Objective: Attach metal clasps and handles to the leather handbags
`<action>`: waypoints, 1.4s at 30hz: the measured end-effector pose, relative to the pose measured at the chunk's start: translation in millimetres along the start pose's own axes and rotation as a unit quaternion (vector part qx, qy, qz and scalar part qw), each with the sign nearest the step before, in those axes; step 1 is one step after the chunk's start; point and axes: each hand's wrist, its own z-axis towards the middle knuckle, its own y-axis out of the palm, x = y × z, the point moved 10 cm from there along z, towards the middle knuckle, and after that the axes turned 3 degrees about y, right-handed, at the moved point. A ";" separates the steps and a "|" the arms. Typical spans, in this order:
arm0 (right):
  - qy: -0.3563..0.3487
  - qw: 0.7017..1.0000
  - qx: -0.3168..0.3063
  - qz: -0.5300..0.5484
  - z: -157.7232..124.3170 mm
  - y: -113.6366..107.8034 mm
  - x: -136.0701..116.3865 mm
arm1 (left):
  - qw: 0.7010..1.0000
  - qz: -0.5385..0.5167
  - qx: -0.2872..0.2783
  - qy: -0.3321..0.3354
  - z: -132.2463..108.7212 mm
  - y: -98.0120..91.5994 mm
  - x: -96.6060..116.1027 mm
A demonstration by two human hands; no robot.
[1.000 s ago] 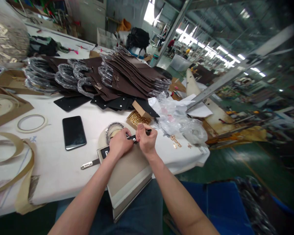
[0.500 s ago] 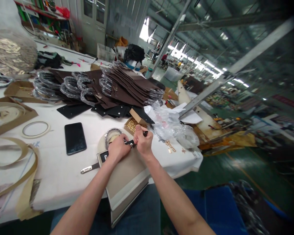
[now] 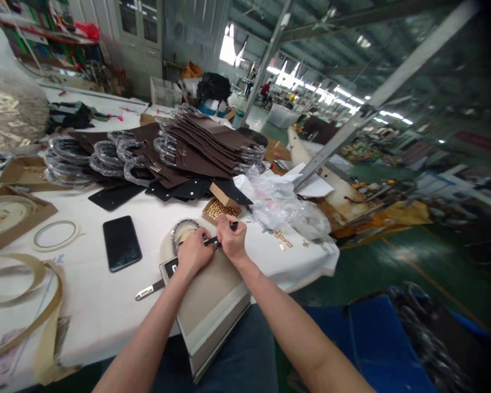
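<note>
My left hand and my right hand are closed side by side on a thin black strap at the top edge of a beige bag. The bag lies tilted across the table's front edge and my lap. My right fingers pinch the strap's far end, and my left fingers hold it against the bag. A metal-tipped strap end sticks out to the left of the bag. A small cardboard box of gold rivets sits just beyond my hands.
A black phone lies left of my hands, near a tape ring and beige strips. Brown bags with wrapped handles are piled behind. Crumpled clear plastic lies to the right. The table's edge drops to a green floor.
The view has swung slightly, so the hands sit a little further left and higher in the picture. Both hands keep the same hold on the black strap at the bag's top.
</note>
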 end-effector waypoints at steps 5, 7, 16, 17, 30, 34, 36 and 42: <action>0.057 0.981 0.105 0.153 22.3 -72.0 -1.9 | 1.000 0.003 0.001 0.015 -6.9 -1.9 4.0; 0.127 0.975 0.129 0.131 26.2 -117.1 14.6 | 1.000 0.013 0.005 0.018 -10.0 -3.6 5.3; 0.186 0.944 0.141 -0.233 20.2 -214.7 61.9 | 0.999 0.009 -0.014 0.030 -8.4 -2.8 10.6; 0.175 0.940 0.145 -0.254 21.6 -213.9 61.3 | 0.999 0.014 -0.012 0.030 -9.5 -3.6 12.4; 0.058 0.802 0.046 -0.593 3.1 -181.6 41.4 | 0.939 0.290 0.135 0.128 -65.5 -11.9 74.5; -0.032 0.839 0.094 -0.535 -33.0 -161.6 8.3 | 0.938 0.222 0.160 0.212 -117.5 -21.6 84.7; -0.046 0.875 0.072 -0.477 -53.9 -141.1 6.1 | 0.939 0.162 0.197 0.232 -154.0 -37.7 81.7; 0.040 0.932 -0.033 -0.360 -77.9 -88.5 34.3 | 0.940 -0.014 0.331 0.084 -241.9 -96.9 1.0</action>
